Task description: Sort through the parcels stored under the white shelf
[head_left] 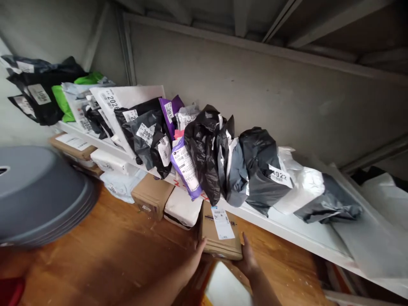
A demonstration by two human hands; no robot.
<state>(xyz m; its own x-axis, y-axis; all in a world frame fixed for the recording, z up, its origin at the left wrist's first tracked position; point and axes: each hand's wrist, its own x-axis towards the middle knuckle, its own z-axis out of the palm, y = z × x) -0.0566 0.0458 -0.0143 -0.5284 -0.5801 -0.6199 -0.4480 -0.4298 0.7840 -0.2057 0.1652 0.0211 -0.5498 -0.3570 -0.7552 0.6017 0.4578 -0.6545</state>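
Note:
A brown cardboard box (pixel 207 246) with a white shipping label on top is between my two hands, its far end close under the shelf's front edge. My left hand (pixel 196 255) grips its near left corner, with the thumb along the side. On the box's right side, my right hand (pixel 247 257) is pressed, its thumb pointing up. The undersides of both hands are hidden. Left of the box lie a white package (pixel 183 208) and another cardboard box (pixel 153 193), partly under the shelf. Below my hands is a white, flat-topped object (pixel 226 287).
A white shelf (pixel 287 231) runs across, holding several black mailer bags (pixel 259 170), a purple bag (pixel 186 168) and white envelopes. Large grey stacked tubs (pixel 41 191) stand at left on the wooden floor (pixel 111 246). A red object (pixel 11 291) shows at lower left.

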